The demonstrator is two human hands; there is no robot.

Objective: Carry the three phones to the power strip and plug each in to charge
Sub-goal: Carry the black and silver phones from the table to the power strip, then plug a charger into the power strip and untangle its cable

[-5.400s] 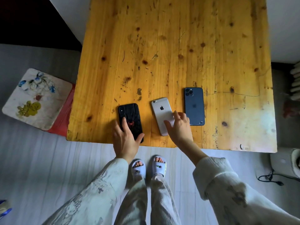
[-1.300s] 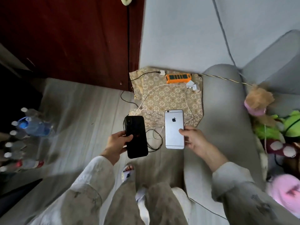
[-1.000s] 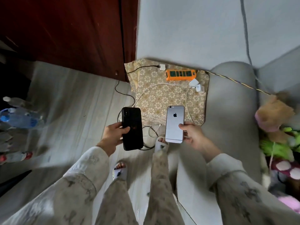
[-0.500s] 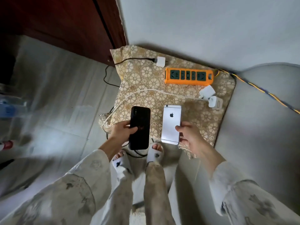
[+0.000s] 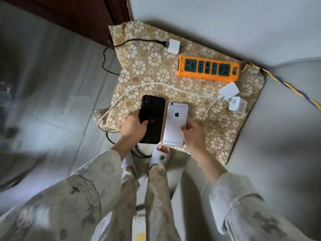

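Note:
My left hand (image 5: 134, 126) grips a black phone (image 5: 152, 119) by its left edge, back side up. My right hand (image 5: 192, 134) grips a silver phone (image 5: 175, 121) by its right edge, back up, right beside the black one. Both phones hang over the near part of a floral cloth (image 5: 152, 70). On the cloth's far side lies an orange power strip (image 5: 208, 68) with dark sockets, all unoccupied. A white charger block (image 5: 173, 46) lies at the far edge, and two more white chargers (image 5: 233, 97) lie near the right edge. The third phone is out of view.
A white cable (image 5: 139, 88) curves across the cloth from the right chargers. A black cable (image 5: 106, 66) runs off the cloth onto the grey floor. A grey sofa arm (image 5: 281, 136) borders the cloth on the right. A dark red door (image 5: 86, 16) stands at the far left.
I have walked from the table with the black and silver phones up to the cloth. In the last half second the phones moved closer together and farther over the cloth.

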